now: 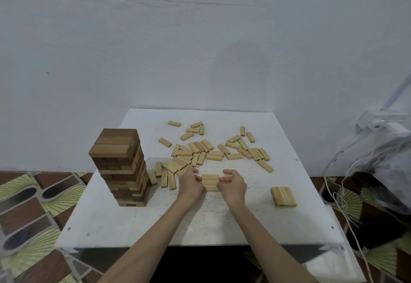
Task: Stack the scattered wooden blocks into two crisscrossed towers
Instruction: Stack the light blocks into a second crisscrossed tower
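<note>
Blocks [211,149] lie scattered mid-frame behind both hands, left hand [190,183] and right hand [231,186] pinching a three-block row [210,182] square, likely a second tower's layer; next, a crosswise row goes on top.

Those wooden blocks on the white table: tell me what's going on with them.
A person is building block towers. One tall tower of darker blocks already stands at the table's left. Both hands, left hand and right hand, press in on the ends of a small row of light blocks near the middle of the white table. A finished flat layer lies to the right, and many loose blocks lie scattered behind.
</note>
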